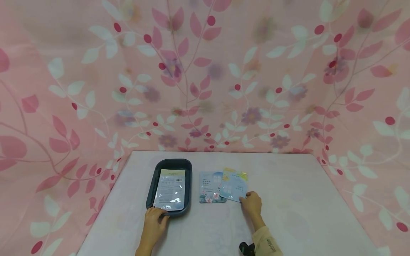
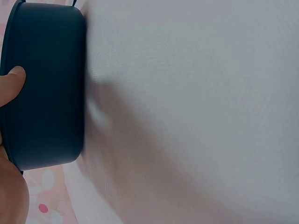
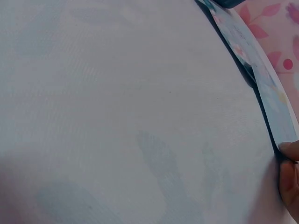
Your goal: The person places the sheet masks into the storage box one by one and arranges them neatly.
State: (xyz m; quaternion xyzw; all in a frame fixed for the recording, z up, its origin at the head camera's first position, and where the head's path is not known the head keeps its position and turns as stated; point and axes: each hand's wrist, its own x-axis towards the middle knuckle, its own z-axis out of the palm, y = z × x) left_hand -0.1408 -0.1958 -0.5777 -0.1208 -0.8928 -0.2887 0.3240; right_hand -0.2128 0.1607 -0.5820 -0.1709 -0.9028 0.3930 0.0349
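A dark blue-grey rectangular tray (image 1: 189,185) stands left of centre on the table. Inside it lies a flat silvery-blue packet (image 1: 169,192) with a pale yellow top. My left hand (image 1: 152,225) grips the tray's near rim; in the left wrist view its thumb (image 2: 14,84) presses the outer wall. To the right, my right hand (image 1: 252,204) pinches the lower right corner of a light-blue packet (image 1: 234,185) with a yellow top edge. That packet overlaps a blue floral packet (image 1: 209,188) lying to its left. The right wrist view shows both packets edge-on.
A white cloth covers the table (image 1: 298,199). Pink leaf-patterned fabric (image 1: 205,89) hangs behind it and along both sides. A small black object (image 1: 246,248) sits by the right sleeve (image 1: 267,241) at the bottom edge of the head view.
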